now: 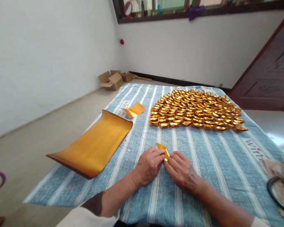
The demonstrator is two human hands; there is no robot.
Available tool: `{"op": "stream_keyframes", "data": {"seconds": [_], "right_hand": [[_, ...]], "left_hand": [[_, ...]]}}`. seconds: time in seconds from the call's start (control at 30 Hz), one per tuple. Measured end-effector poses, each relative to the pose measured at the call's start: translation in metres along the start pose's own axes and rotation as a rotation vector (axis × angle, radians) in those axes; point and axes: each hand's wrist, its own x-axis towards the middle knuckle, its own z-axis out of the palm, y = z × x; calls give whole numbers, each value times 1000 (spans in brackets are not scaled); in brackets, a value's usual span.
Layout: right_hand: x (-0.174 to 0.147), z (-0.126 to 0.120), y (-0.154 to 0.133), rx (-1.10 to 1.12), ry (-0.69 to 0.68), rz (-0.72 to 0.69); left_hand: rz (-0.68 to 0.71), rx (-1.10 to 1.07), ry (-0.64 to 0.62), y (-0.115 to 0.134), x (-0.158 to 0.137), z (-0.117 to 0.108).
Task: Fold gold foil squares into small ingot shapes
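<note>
Near the front of the cloth-covered table, a small piece of folded gold foil paper (162,147) is pinched between both hands. My left hand (149,164) is closed on its left side, and my right hand (181,167) grips its lower right edge. The fingers hide part of the folds. To the left lies a large stack of gold foil sheets (97,142) with curled ends. Beyond it rests a smaller loose gold sheet (135,109). Folded gold paper ingots (194,110) stand packed in rows at the back right.
A blue and white striped cloth (210,176) covers the table. Black scissor handles (274,186) sit at the right edge beside a brownish bundle. Open cardboard boxes (111,81) stand on the floor by the wall. Paper scraps (129,150) lie near the stack.
</note>
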Motion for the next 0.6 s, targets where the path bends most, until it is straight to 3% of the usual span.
{"op": "stream_keyframes", "data": {"seconds": [0.13,0.3,0.47,0.6], "right_hand": [[-1,-3,7,155,-76,42],[-6,-14,21,256,-111,132],[-9,-17,24,289,-177,121],[-8,-17,25,315,-149,117]], "left_hand": [[-78,-54,-62,1,-5,1],[-193,-66,-45,5,-2,6],[-203,-85,-42,7,-1,7],[-207,-113,-35,6,-2,6]]}}
